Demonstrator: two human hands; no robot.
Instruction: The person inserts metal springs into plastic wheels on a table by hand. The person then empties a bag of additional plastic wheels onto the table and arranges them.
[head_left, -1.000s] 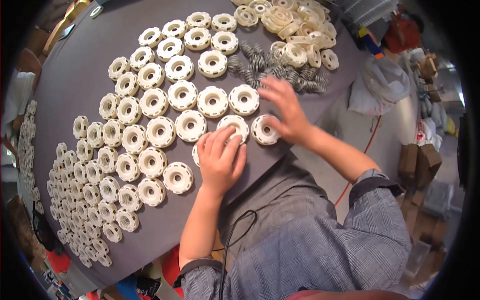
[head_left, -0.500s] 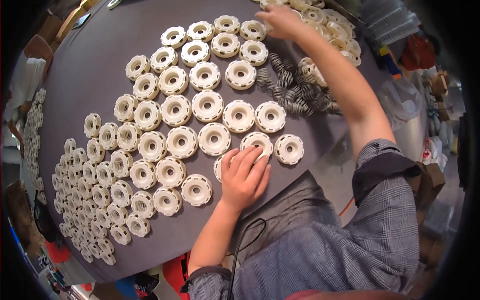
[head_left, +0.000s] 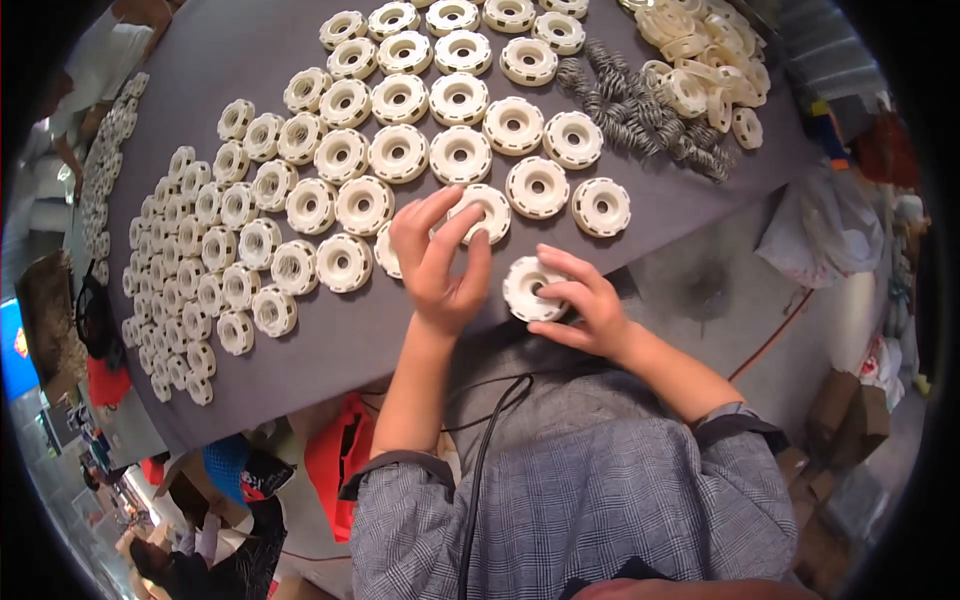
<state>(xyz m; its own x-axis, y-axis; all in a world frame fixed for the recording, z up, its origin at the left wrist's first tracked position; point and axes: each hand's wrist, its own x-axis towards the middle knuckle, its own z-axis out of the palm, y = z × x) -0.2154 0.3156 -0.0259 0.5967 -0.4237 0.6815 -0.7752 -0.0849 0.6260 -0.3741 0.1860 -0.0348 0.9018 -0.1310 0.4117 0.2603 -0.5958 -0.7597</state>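
Observation:
My left hand (head_left: 440, 262) rests on the near edge of a grey table (head_left: 380, 340), fingers spread over a cream plastic wheel (head_left: 392, 250) that lies flat and is mostly hidden beneath it. My right hand (head_left: 585, 300) grips another cream wheel (head_left: 527, 288) at the table's near edge, fingertips in its centre hole. A wheel (head_left: 487, 212) lies just beyond my left fingertips.
Rows of cream wheels (head_left: 400, 150) cover the table, with smaller ones (head_left: 200, 260) packed at the left. A heap of dark metal springs (head_left: 650, 120) and a pile of cream parts (head_left: 700, 60) lie far right. Bags and boxes (head_left: 840, 240) stand on the floor.
My right hand has come back from the far pile to the near edge with a wheel in it. My left hand stays on the wheel near the edge.

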